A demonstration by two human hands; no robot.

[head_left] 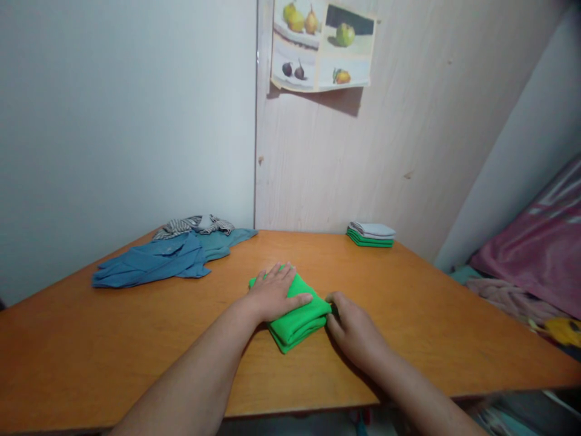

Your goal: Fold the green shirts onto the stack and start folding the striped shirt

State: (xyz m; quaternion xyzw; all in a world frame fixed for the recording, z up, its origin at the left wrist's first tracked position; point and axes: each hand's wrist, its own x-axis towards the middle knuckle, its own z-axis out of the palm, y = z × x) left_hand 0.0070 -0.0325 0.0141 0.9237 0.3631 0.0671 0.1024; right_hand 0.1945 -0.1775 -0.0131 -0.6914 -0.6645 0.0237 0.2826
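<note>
A bright green folded cloth (302, 324) lies in a thick, layered square near the middle of the table. My left hand (272, 293) rests flat on top of it, with the fingers stretched out and the thumb apart. At the cloth's right corner, my right hand (351, 324) pinches the edge between thumb and fingers. The far left part of the cloth is hidden under my left hand.
On the wooden table (181, 345), a blue garment (154, 260) and a striped cloth (195, 225) lie in a heap at back left. A folded stack of grey and green cloth (371, 234) sits at back right. Walls rise behind; pink fabric (531, 242) lies beyond the right edge.
</note>
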